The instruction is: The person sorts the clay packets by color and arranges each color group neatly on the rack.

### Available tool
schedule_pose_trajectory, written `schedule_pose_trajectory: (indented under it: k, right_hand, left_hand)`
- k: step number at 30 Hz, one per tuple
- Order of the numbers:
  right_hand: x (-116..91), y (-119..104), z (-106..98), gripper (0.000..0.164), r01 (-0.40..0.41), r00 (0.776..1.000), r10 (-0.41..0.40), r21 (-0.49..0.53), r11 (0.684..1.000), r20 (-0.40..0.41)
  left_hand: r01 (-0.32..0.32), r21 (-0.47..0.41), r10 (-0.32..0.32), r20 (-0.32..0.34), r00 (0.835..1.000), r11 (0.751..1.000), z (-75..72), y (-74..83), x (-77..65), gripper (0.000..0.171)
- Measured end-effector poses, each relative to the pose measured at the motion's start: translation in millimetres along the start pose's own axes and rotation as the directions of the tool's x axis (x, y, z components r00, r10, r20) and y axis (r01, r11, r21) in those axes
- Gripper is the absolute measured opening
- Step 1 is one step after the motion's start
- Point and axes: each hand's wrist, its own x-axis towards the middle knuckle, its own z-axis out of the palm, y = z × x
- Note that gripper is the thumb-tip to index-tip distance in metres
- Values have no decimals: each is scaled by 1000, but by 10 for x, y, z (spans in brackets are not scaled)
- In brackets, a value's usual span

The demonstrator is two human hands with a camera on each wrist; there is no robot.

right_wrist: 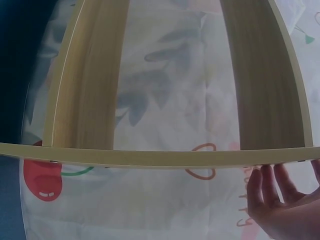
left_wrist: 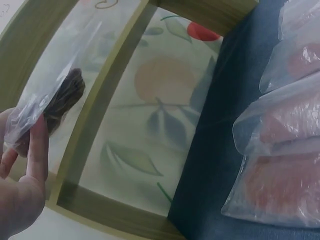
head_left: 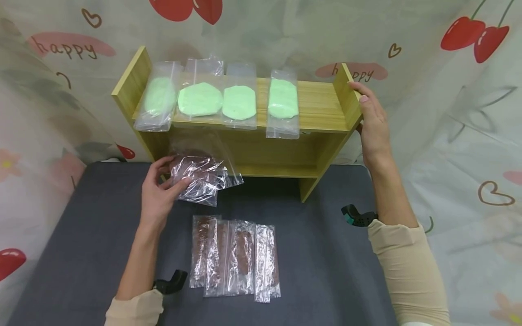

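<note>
My left hand pinches a clear zip bag with a flat brown filling between thumb and fingers. That bag is at the left front of a small wooden shelf, overlapping its lower tier in the head view. In the left wrist view, the brown filling shows through the plastic beside the fingers. My right hand holds the shelf's right side panel near its upper front edge. The right wrist view shows fingers against the panel's outer face.
Several bags of pale green filling lie along the upper tier, some overhanging its front. Several brown-filled bags lie in an overlapping row on the dark tabletop. A printed curtain hangs behind and beside the table.
</note>
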Motion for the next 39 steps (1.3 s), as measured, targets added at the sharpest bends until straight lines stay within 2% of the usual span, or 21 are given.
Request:
schedule_pose_trajectory:
  k: [6,12,17,24,27,31,35,39]
  right_hand:
    - [-2,6,-2,38,2,1000,-2,-7,1000,1]
    - [9,12,-8,38,5,1000,-5,-29,1000,0]
    - [4,15,-10,38,14,1000,-14,-28,1000,-3]
    - [0,15,5,39,28,1000,-28,-34,999,-4]
    - [4,12,2,39,32,999,-32,-41,999,-9]
    - [8,12,-3,39,25,999,-26,-49,998,-19]
    - [6,19,-5,39,22,1000,-23,-62,998,-16]
    - [5,26,-3,40,24,1000,-25,-69,997,-13]
  left_hand:
    - [28,48,-25,-55,998,998,53,-49,82,65]
    - [13,86,-3,-117,993,996,103,-70,122,64]
    - [7,109,11,-163,987,994,139,-68,122,63]
    - [45,144,-17,-195,981,989,158,-59,63,58]
    - [16,268,38,-196,980,963,169,-55,45,58]
    - [-40,444,149,-212,966,895,193,-74,53,59]
    - [-76,517,235,-249,939,852,224,-104,79,59]
    - [-103,551,301,-284,910,828,254,-142,101,60]
